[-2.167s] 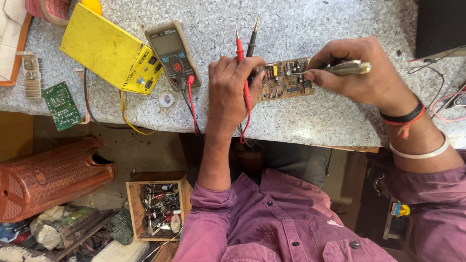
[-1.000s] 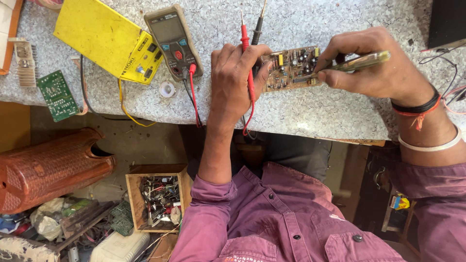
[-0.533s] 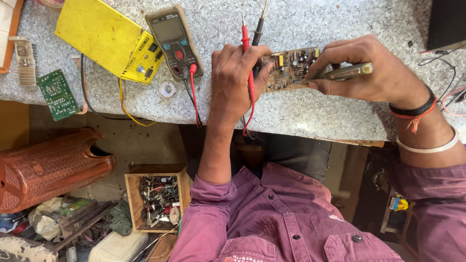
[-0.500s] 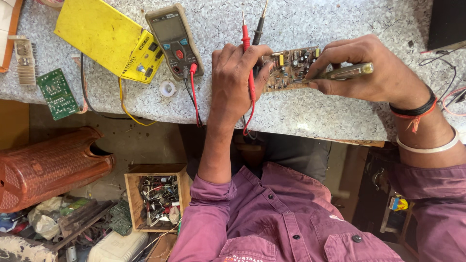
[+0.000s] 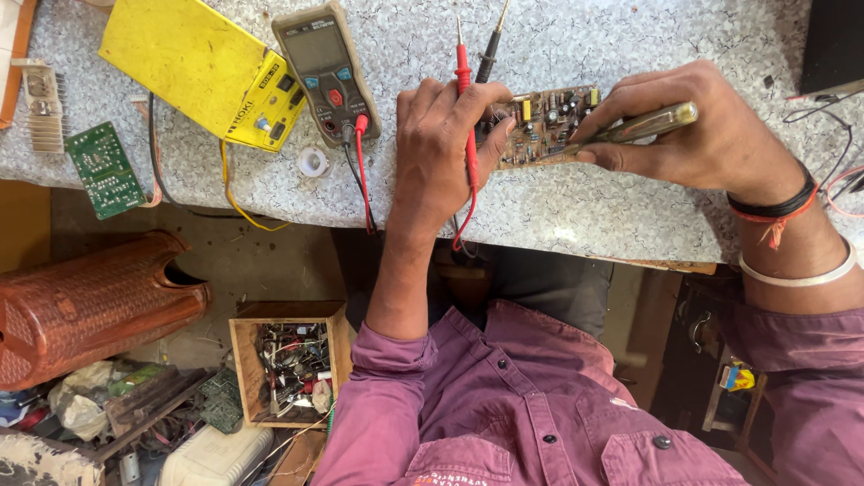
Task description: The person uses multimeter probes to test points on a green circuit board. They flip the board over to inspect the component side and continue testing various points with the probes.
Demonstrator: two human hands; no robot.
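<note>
A small brown circuit board [image 5: 546, 121] lies on the speckled grey worktop [image 5: 585, 207]. My left hand [image 5: 443, 148] rests on the board's left end and pins it down; the red probe [image 5: 465, 108] and black probe [image 5: 489, 54] run under its fingers. My right hand [image 5: 697, 135] grips a screwdriver with a clear yellowish handle [image 5: 643, 124], its shaft pointing left onto the board's components.
A grey multimeter [image 5: 326, 70] with red and black leads lies beside a yellow case [image 5: 202, 67]. A green board [image 5: 105, 169] and a finned heat sink [image 5: 40, 103] sit at the left edge. Below the bench are a brown woven basket [image 5: 85, 306] and a wooden parts box [image 5: 288, 364].
The right hand shifted the screwdriver slightly on the board, its handle tilting up then settling. The left hand stayed pressed on the board. The view drifted a little.
</note>
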